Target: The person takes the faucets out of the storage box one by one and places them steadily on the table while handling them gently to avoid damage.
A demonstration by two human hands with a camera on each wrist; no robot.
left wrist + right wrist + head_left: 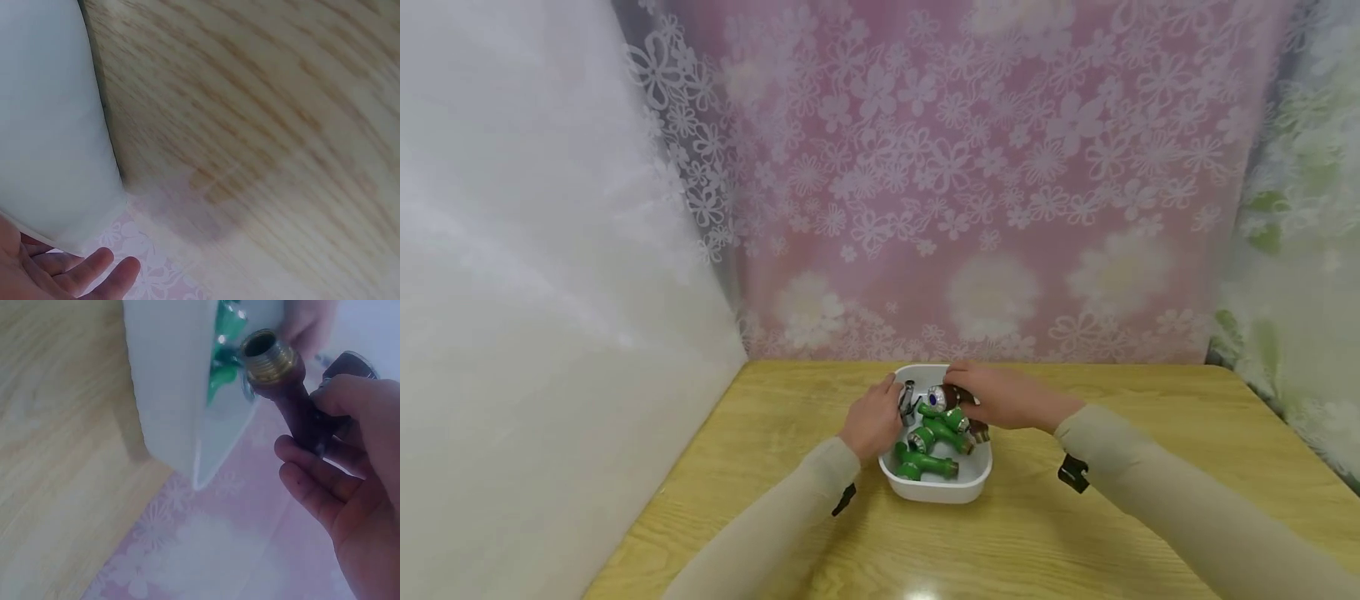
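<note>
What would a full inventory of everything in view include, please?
Wooden table: one, yellowish, foreground.
Rounded rectangular basin: one, white, on the table.
Threaded fittings: at least two, green, in the basin.
Threaded tap: one, dark brown, at the basin's right.
Shiny metal fitting: one, silver, in the basin's left side.
Flowered sheet: one, pink and white, behind the table.
Smooth sheet: one, white, left.
Leafy sheet: one, white and green, right.
Wrist devices: two, black, one per arm.
Sleeves: two, beige, on forearms.
Left hand: one, bare, at the basin's left rim.
Right hand: one, bare, gripping the threaded tap.
</note>
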